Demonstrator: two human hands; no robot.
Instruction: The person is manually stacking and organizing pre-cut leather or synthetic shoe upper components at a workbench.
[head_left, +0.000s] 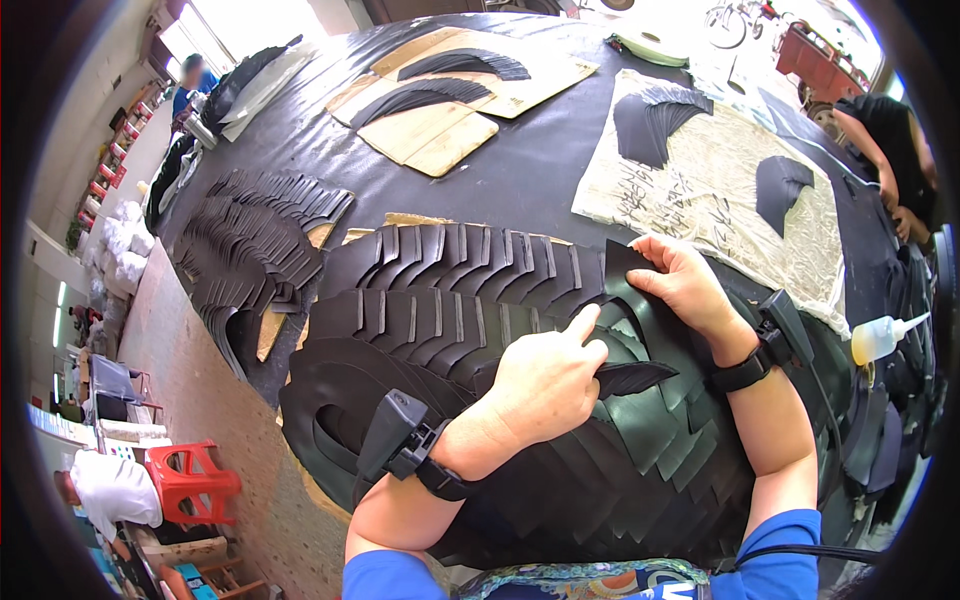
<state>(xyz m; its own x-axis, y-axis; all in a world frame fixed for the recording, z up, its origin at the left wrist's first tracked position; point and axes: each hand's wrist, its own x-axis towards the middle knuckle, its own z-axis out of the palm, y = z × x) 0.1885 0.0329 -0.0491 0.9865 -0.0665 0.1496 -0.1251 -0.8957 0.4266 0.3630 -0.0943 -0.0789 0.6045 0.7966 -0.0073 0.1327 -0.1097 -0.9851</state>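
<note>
My right hand [685, 282] pinches the upper edge of a dark, flexible sheet piece [632, 290] between thumb and fingers. Just left of it, my left hand [545, 380] has its index finger stretched toward that piece. Its other fingers are curled around a pointed black sheet piece [640, 378] that juts out to the right. Beneath both hands lie many overlapping dark sheet pieces [660, 430], layered like scales. Beyond my left hand run two rows of fanned black pieces [430, 262]. My palms hide part of what they grip.
Farther off, cardboard sheets [430, 145] carry curved black stacks. A wrinkled pale sheet [690, 210] bears more black pieces. More fanned pieces [250, 240] lie left. A squeeze bottle [875, 340] stands at right, near another person's arms [885, 185]. A red stool [190, 480] stands lower left.
</note>
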